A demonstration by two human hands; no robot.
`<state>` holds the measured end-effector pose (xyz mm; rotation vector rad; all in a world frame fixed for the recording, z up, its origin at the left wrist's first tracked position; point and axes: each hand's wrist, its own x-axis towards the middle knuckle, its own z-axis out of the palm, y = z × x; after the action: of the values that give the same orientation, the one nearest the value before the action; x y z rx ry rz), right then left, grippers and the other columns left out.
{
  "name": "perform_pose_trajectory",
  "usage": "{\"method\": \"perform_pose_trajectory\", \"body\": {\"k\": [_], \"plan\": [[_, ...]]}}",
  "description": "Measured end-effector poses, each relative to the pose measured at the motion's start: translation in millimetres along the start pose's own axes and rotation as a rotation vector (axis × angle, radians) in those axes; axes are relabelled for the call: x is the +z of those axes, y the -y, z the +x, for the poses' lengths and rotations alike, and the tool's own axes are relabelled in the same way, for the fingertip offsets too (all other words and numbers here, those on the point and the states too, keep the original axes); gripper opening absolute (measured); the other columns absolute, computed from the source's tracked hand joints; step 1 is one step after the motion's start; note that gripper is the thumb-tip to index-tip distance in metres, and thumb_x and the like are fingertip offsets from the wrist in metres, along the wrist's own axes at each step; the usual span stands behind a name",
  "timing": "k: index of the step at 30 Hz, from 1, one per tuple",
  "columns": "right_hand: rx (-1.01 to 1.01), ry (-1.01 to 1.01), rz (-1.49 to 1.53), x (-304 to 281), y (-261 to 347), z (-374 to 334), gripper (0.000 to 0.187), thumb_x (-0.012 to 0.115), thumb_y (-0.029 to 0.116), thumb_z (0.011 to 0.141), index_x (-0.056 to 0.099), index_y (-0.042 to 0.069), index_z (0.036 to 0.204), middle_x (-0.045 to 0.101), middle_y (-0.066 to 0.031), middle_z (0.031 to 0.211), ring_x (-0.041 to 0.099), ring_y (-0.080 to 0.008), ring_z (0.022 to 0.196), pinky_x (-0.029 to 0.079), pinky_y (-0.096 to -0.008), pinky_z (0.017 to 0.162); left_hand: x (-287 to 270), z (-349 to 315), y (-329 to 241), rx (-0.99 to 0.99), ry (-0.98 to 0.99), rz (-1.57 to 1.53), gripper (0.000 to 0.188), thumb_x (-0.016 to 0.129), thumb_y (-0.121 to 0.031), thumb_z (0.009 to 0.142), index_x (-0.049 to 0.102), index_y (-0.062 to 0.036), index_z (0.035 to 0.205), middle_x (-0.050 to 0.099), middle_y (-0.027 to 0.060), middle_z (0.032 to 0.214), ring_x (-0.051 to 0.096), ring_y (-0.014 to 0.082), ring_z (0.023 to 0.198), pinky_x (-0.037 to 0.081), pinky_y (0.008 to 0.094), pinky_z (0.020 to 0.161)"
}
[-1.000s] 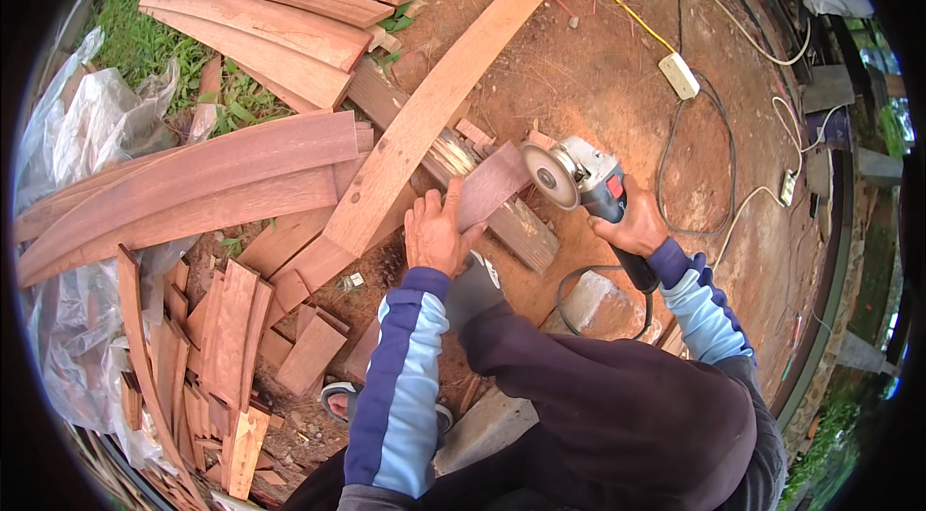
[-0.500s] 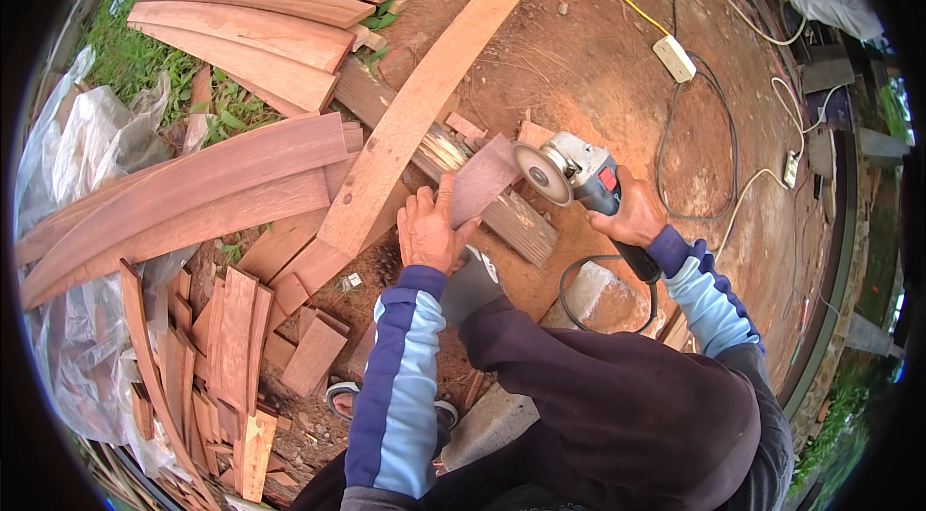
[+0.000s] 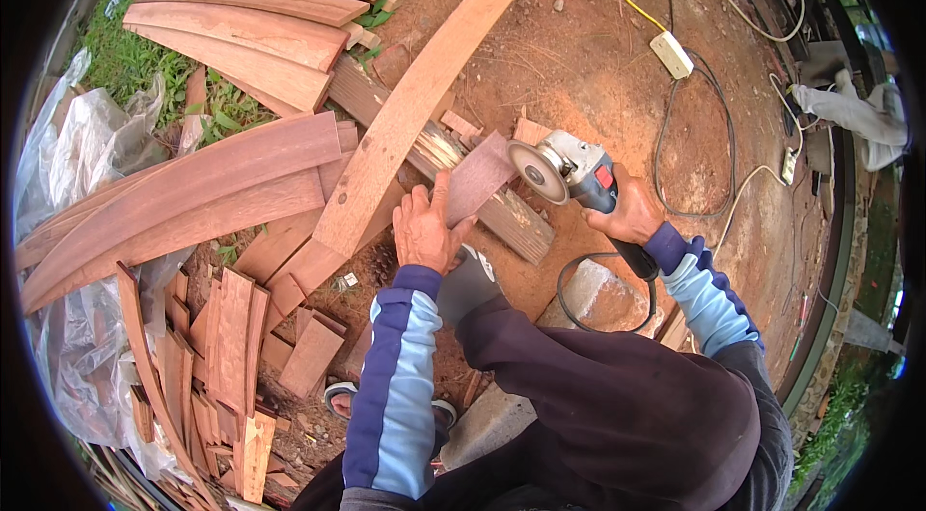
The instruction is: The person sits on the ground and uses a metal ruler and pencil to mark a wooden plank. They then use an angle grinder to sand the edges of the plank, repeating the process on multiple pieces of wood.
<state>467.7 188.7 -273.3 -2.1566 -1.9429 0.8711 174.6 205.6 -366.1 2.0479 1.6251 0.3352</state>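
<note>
My right hand point(image 3: 629, 208) is wrapped round the body of an angle grinder point(image 3: 585, 166), which has a grey metal head, a dark body and a red patch. Its round disc point(image 3: 537, 173) stands at the right end of a short reddish wood board point(image 3: 479, 177), seemingly touching it. With thumb and forefinger, my left hand point(image 3: 424, 229) holds this board's near left end. The board lies across a rough, thicker wooden beam point(image 3: 511, 220). My shoe point(image 3: 471, 284) is just below the board, close to my left hand.
A long plank point(image 3: 415, 115) slants across the beam. Curved boards point(image 3: 193, 178) and wood offcuts point(image 3: 231, 337) are stacked at left, beside plastic sheeting point(image 3: 87, 144). A power strip point(image 3: 671, 55) with cords, and a stone block point(image 3: 606, 293), lie at right.
My hands, the grinder and the board keep almost the same places; the whole view has shifted slightly left. At the right edge, a pale cloth-like shape has moved down.
</note>
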Motion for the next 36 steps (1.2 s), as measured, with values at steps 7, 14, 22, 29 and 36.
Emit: {"method": "perform_pose_trajectory", "body": {"k": [7,14,22,29,36], "plan": [[0.004,0.003,-0.006,0.3,-1.5,0.2,0.064,0.073,0.028,0.063,0.049,-0.014,0.105,0.062,-0.0283,0.075,0.065,-0.0411,0.071,0.052,-0.0424,0.065,0.6,0.1,0.2,-0.002,0.005,-0.002,0.079,0.078,-0.037,0.068,0.047,-0.009,0.135,0.053,0.0142,0.097,0.052,0.0316,0.093,0.041,0.0417,0.079],[0.005,0.015,0.006,1.7,-6.6,1.1,0.063,0.073,0.028,0.063,0.05,-0.013,0.104,0.062,-0.0281,0.074,0.065,-0.041,0.071,0.052,-0.0428,0.065,0.0,0.5,-0.2,-0.011,0.015,0.002,0.078,0.078,-0.037,0.068,0.047,-0.0091,0.135,0.053,0.0144,0.097,0.052,0.0318,0.093,0.041,0.0418,0.079],[-0.001,0.007,0.032,3.1,-7.2,1.5,0.062,0.073,0.028,0.063,0.05,-0.013,0.103,0.062,-0.0279,0.075,0.065,-0.0409,0.071,0.052,-0.0427,0.065,-0.2,0.8,-0.1,-0.016,0.026,-0.012,0.078,0.077,-0.037,0.069,0.047,-0.0089,0.135,0.053,0.0145,0.098,0.052,0.0318,0.093,0.041,0.0416,0.08],[0.011,0.021,0.026,2.0,-5.9,1.2,0.062,0.073,0.028,0.063,0.05,-0.013,0.103,0.062,-0.0281,0.076,0.065,-0.0407,0.072,0.052,-0.0424,0.067,0.6,0.3,0.1,-0.011,0.025,-0.005,0.078,0.077,-0.036,0.069,0.047,-0.0087,0.135,0.052,0.0148,0.098,0.051,0.0319,0.093,0.04,0.0415,0.08],[0.005,0.024,0.028,2.5,-6.7,1.7,0.063,0.073,0.028,0.064,0.05,-0.014,0.105,0.062,-0.0287,0.077,0.066,-0.0409,0.073,0.052,-0.0426,0.067,1.5,0.4,1.1,-0.007,0.012,-0.005,0.078,0.077,-0.037,0.069,0.047,-0.0088,0.135,0.052,0.0146,0.098,0.052,0.0318,0.093,0.041,0.0418,0.08]]}}
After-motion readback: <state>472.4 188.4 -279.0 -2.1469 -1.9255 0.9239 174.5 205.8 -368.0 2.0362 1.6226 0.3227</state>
